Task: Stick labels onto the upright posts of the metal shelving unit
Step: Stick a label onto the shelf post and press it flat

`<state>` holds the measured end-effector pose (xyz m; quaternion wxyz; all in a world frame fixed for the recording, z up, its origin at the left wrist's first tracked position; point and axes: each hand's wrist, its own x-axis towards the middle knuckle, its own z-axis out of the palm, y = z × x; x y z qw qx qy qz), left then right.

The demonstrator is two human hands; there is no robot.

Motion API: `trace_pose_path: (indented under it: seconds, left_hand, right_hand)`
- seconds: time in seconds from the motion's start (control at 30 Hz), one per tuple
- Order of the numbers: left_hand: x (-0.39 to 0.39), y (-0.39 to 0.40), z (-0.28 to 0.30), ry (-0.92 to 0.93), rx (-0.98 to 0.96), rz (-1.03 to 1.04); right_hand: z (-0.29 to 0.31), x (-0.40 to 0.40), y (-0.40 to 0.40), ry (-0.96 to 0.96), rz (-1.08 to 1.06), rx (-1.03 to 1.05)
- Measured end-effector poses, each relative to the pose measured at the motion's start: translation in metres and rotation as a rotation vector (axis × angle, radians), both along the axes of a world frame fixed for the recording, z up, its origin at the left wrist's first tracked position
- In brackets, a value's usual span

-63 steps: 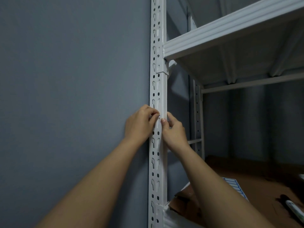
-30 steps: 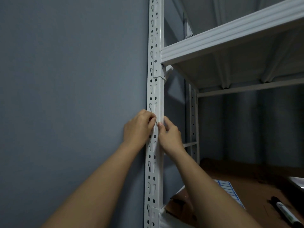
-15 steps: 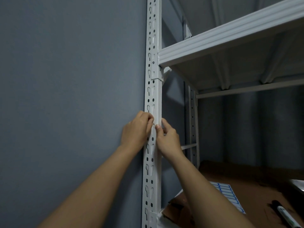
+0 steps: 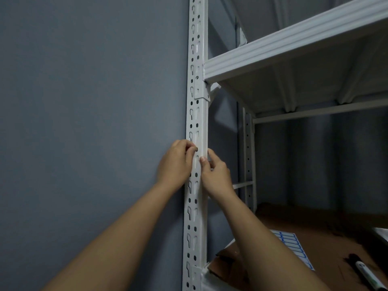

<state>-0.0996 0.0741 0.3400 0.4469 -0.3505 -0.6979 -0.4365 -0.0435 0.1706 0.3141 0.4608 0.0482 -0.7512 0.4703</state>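
Front post (image 4: 197, 114), white, punched with slots and round holes, runs top to bottom against the grey wall (image 4: 84, 122). The label itself: white on white, too faint to pick out; judged to sit on the post face at your fingertips, well below the shelf bracket (image 4: 201, 89).

Left hand (image 4: 174, 164): fingers curled, tips pressed to the post's left flange. Whether they pinch a label edge, cannot tell. Right hand (image 4: 216, 175): thumb and forefinger curled to the post's right corner, apparently pressing or pinching something small there; not clear enough to say.

Doing it well, as a judgement: keep the label on the plain strip between the slot columns, not bridging holes. Square its long edge to the post's corner. Rub from the middle outward with a thumb pad, then run the ends down.

Edges: the post's right corner is a sharp fold; a label wrapped over it may lift. The slots give no backing.

Room: left of the post, your hand sits tight against the wall. Right of the post, open bay under the upper shelf (image 4: 294, 45), free for the elbow. Below and right of the post, the label sheet (image 4: 294, 246) lies on the brown lower shelf (image 4: 336, 238), with a marker (image 4: 369, 276) further right.
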Motion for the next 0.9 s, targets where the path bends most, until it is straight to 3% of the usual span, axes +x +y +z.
trace_pose_path:
  seconds: [0.33,0.57,0.9]
  left_hand:
    - [0.018,-0.009,-0.004,-0.189,0.076,-0.126]
    - [0.052,-0.015,-0.01,-0.266,0.047,-0.277]
    - [0.107,-0.027,-0.014,-0.314,0.02,-0.42]
  right_hand:
    - [-0.001,0.01,-0.003,-0.123,-0.181,0.131]
    - [-0.006,0.049,-0.004,0.158,-0.05,0.038]
    - [-0.006,0.11,-0.015,0.167,-0.004,0.062]
